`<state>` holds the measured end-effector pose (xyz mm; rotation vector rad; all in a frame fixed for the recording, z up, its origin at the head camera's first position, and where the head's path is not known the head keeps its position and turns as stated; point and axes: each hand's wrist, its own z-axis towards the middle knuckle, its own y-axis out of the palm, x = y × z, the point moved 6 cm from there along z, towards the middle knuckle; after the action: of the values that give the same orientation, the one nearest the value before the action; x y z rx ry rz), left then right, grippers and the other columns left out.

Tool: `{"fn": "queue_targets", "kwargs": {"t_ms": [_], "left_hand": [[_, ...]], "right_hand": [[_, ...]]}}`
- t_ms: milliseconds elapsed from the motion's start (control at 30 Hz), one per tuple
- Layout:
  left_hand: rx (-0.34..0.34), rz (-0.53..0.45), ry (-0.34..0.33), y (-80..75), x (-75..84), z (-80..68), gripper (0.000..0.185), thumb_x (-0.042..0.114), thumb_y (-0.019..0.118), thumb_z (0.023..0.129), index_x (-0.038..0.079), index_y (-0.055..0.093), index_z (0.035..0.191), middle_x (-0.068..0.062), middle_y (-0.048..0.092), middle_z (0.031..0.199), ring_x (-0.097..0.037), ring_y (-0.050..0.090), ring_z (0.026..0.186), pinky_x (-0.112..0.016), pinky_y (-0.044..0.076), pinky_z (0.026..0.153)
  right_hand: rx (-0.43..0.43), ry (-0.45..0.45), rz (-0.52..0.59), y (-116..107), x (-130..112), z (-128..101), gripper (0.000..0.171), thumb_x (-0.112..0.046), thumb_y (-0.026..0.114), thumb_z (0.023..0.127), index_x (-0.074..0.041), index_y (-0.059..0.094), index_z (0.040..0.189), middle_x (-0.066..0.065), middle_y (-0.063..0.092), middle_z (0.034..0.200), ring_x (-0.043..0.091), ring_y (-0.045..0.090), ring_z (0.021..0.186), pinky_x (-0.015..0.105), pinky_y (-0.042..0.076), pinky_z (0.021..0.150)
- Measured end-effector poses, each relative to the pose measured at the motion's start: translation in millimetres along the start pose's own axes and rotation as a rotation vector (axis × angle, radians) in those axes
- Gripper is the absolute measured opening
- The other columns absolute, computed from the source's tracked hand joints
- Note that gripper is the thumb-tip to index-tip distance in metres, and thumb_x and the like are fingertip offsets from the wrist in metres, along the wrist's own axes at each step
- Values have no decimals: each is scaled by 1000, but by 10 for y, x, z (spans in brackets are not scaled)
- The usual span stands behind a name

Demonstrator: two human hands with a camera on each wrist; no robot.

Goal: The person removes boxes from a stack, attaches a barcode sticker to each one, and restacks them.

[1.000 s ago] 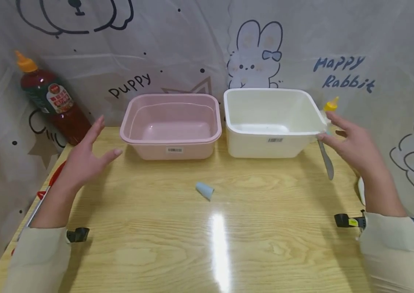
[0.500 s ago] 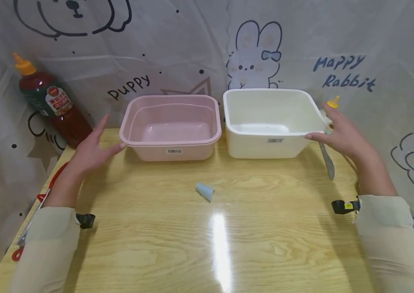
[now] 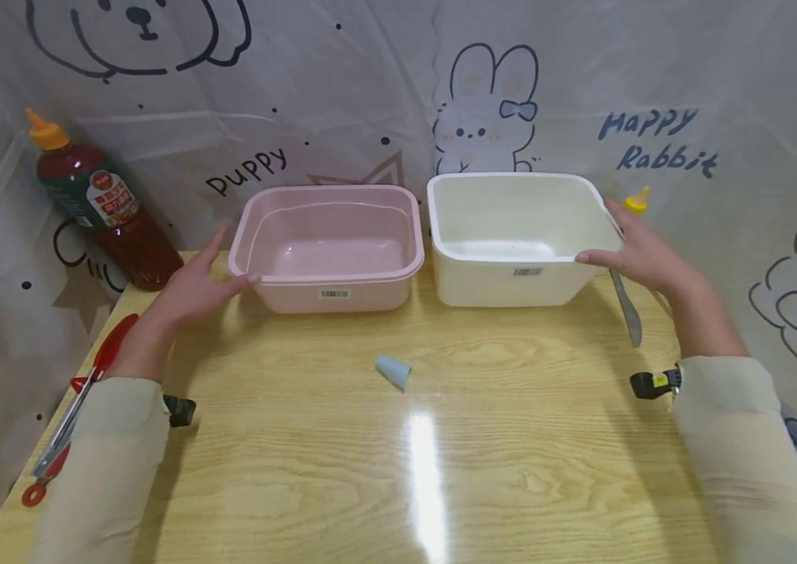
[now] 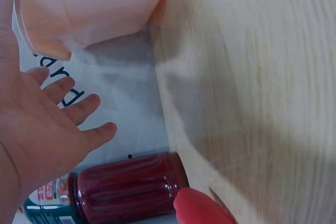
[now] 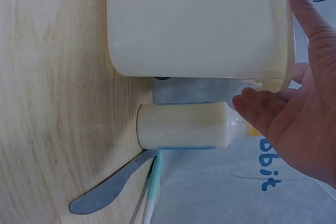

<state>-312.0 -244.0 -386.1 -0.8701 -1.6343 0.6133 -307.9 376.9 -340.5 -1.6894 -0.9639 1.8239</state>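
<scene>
My left hand is at the left end of a pink plastic tub, fingers spread and thumb by its front left rim. The left wrist view shows a gap between its fingers and the tub. On the right, my right hand is at the corner of a white plastic tub. Its thumb lies along the front rim, with the other fingers stretched by the right side; whether they press on it is hard to tell. Both tubs stand side by side, with nothing visible inside. A small light-blue tapered piece lies before them.
A red sauce bottle leans at the back left corner. Red-and-metal tongs lie along the left edge. Right of the white tub are a pale bottle and a grey blunt knife. A printed cloth hangs behind.
Both hands have moved inward and forward: the left to the pink tub's end, the right onto the white tub's corner. The tubs have stayed in place.
</scene>
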Motion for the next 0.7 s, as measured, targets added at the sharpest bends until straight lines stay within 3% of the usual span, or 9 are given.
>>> {"fn": "queue_targets", "kwargs": {"t_ms": [100,300,533,600,700], "left_hand": [[5,5,25,17,41,44,111,77,60,84,39,-12,160,-13,5,171,-52,15,152,-81,20,109],[-1,-18,56,74,122,104,112,74,64,83,41,-11,160,-15,12,171,-52,22,151,-79,22,110],[6,-28,81,112,224,142,107,73,62,86,45,-11,158,-13,12,171,-51,25,150,-77,24,112],[8,-32,61,118,236,141,108,73,61,86,44,-12,159,-14,11,171,-51,25,150,-77,24,112],[12,-51,34,120,239,126,110,74,64,84,44,-11,159,-15,13,171,-52,26,149,-77,25,111]], "right_hand": [[-43,8,11,10,18,52,107,-34,78,89,-25,2,164,25,37,156,46,43,132,75,31,108],[-118,98,31,54,83,114,111,-42,71,93,-27,-14,162,24,11,168,52,23,148,78,18,113],[-103,192,75,64,139,161,104,-61,54,97,-27,-21,160,13,-14,170,51,-5,154,79,4,114],[-80,200,78,70,148,171,101,-64,51,98,-28,-20,160,13,-12,170,52,-2,154,79,5,114],[-50,201,81,106,162,174,95,-64,47,99,-31,-17,161,15,-4,171,56,19,149,79,16,113]]}}
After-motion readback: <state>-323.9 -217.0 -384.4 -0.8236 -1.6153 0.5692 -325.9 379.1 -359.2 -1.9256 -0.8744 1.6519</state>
